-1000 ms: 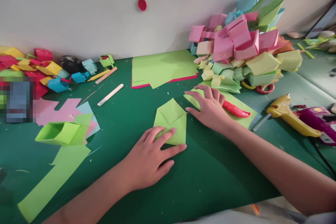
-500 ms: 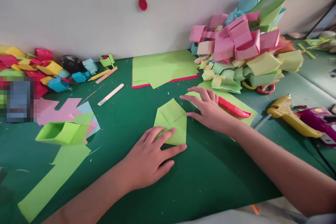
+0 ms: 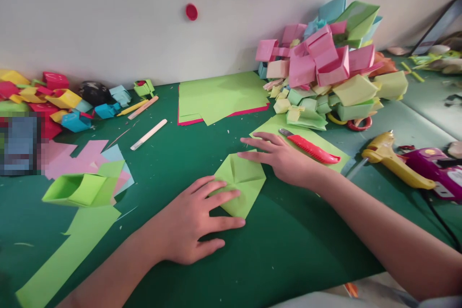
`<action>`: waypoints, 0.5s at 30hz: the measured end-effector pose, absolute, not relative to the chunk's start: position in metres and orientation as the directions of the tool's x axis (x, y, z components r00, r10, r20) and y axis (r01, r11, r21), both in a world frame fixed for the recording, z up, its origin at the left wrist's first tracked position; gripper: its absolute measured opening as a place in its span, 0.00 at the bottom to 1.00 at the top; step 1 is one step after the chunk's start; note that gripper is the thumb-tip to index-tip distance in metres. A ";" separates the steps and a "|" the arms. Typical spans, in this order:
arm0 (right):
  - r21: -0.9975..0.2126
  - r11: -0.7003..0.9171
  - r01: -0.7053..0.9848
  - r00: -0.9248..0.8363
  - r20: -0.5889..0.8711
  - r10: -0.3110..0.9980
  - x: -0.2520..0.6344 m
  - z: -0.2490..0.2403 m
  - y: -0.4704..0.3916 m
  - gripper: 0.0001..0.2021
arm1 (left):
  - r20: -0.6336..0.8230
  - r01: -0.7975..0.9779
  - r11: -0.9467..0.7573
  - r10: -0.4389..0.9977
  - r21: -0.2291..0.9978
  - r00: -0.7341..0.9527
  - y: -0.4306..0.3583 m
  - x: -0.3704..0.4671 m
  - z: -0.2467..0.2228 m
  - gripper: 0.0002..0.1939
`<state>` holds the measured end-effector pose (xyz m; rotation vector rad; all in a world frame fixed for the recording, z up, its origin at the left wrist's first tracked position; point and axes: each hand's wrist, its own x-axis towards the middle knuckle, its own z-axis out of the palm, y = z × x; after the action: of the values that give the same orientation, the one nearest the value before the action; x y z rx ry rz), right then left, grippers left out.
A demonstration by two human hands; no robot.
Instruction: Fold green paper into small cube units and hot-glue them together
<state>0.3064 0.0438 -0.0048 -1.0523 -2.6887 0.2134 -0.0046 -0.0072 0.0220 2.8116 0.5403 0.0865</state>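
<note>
While the left hand lies flat with its fingers fanned wide, the folded green paper sits beneath its fingertips on the green table. That hand grips nothing; it only rests over the paper's lower left part, the thumb lying off to the near side. The right hand is open too, its fingers stretched out and loosely parted, and holds nothing. One of its fingers reaches over the paper's far corner (from where I stand I can't tell whether it actually touches).

Just beyond the right hand, a red cutter with its blade out lies across a flat green sheet. Farther right are a yellow glue gun and, beside it, a purple object I can't make out. A stack of green sheets with red edges showing underneath lies by the wall, next to a heap of folded paper shapes, mostly pink and pale yellow. Over on the left, a pale stick lies near an open green paper box and a long green strip.
</note>
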 end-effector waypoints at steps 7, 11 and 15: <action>-0.268 0.833 0.483 -0.837 0.139 0.530 0.300 -0.006 0.038 0.38 | 0.051 0.304 -0.904 0.334 0.300 0.941 -0.005 -0.009 0.015 0.22; -0.244 0.815 0.526 -0.807 0.158 0.568 0.300 -0.004 0.035 0.34 | 0.078 0.295 -0.909 0.330 0.294 0.941 -0.004 -0.013 0.015 0.22; -0.219 0.806 0.550 -0.791 0.175 0.586 0.299 0.001 0.032 0.31 | 0.111 0.325 -0.905 0.366 0.274 0.924 -0.003 -0.013 0.016 0.20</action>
<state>0.2993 0.0325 0.0007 -0.8811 -2.7593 0.2290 -0.0130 -0.0032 0.0158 2.8319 0.5170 0.2335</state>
